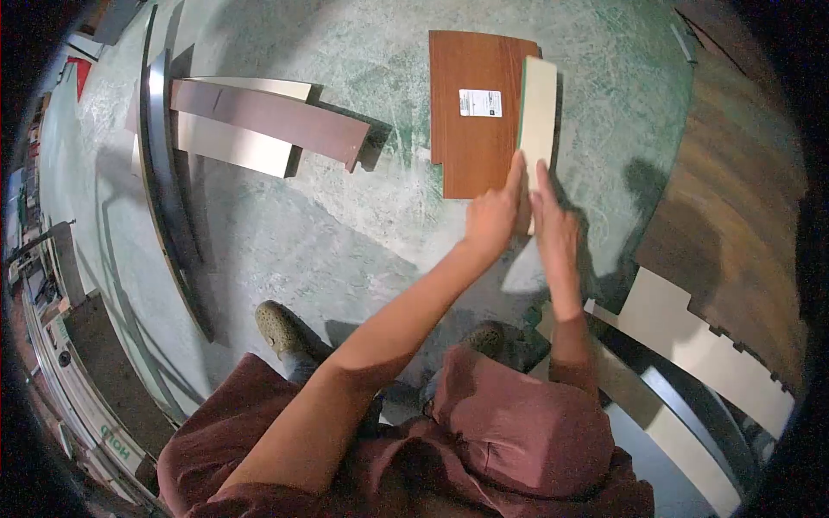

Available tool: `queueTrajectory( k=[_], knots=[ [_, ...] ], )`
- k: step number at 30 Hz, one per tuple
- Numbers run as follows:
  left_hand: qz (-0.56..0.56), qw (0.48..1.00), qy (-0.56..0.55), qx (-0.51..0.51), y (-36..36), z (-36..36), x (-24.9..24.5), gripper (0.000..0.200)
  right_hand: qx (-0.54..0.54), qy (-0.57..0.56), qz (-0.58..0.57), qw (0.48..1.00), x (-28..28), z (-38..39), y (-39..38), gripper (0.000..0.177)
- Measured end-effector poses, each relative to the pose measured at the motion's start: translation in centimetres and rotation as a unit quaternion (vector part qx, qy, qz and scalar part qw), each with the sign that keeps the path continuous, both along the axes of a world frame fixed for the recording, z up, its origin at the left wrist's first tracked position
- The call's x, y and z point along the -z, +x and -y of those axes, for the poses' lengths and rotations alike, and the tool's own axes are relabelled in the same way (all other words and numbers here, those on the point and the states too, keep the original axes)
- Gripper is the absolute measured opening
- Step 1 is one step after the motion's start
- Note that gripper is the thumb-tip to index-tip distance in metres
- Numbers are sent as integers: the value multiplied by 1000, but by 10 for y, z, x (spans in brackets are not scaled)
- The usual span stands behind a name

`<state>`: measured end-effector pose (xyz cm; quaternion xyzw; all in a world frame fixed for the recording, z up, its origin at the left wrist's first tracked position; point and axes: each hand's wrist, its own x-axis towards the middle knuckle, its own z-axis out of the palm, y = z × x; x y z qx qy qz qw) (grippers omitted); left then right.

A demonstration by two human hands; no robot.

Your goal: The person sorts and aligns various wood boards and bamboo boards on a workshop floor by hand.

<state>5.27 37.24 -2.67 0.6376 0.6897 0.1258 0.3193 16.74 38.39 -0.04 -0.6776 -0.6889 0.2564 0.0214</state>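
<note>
A narrow cream strip with a green edge (539,104) stands or lies along the right side of a reddish-brown wood-grain board (475,160), which has a white label (480,103). My left hand (494,217) is at the near part of the strip's left side, its index finger stretched along it. On the strip's right side, my right hand (554,220) has its fingers pointing forward against it. The strip is held between the two hands. Its near end is partly hidden by them.
Mauve and cream strips (276,114) lie at the upper left beside a long dark curved strip (164,173). Cream panels with notched edges (691,328) and a metallic strip (682,401) are at the lower right. A brown patterned surface (734,198) spans the right.
</note>
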Motion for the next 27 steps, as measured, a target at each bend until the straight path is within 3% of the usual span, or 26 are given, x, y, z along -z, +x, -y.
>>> queueTrajectory(
  k=[2, 6, 7, 10, 14, 16, 18, 20, 21, 24, 27],
  knots=[
    [-1, 1000, -22, 1, -5, 32, -2, 67, -31, -16, 56, 998, 4, 30, -2, 54],
    [-46, 999, -15, 8, -20, 39, -3, 68, -63, -40, 52, 996, 4, 32, -16, 56],
    [-50, 999, -12, 9, -22, 31, -3, 68, -60, -7, -7, 998, 7, 25, -16, 53],
    [-42, 999, 22, 8, -27, -10, -5, 67, -38, -35, 48, 997, 3, -15, -24, 51],
    [-66, 997, 46, 14, -33, -75, -2, 61, -42, 13, 24, 999, 11, -76, -26, 47],
    [-68, 996, 43, 23, -34, -94, 0, 59, -54, 90, -31, 994, 20, -97, -26, 45],
    [-42, 996, 72, -13, -41, -98, 1, 62, -51, 85, -54, 994, 11, -98, -32, 45],
    [-33, 998, 48, -15, -44, -85, 0, 63, -61, 27, -40, 997, 9, -89, -35, 47],
    [-45, 998, 47, -13, -45, -73, 1, 61, -70, 67, -41, 994, 11, -77, -36, 48],
    [-43, 997, 56, -21, -47, -24, 3, 62, -74, 34, -51, 995, 13, -36, -39, 50],
    [-24, 999, -21, -43, -51, 8, -7, 63, -96, 20, -29, 995, 8, -1, -45, 51]
  ],
)
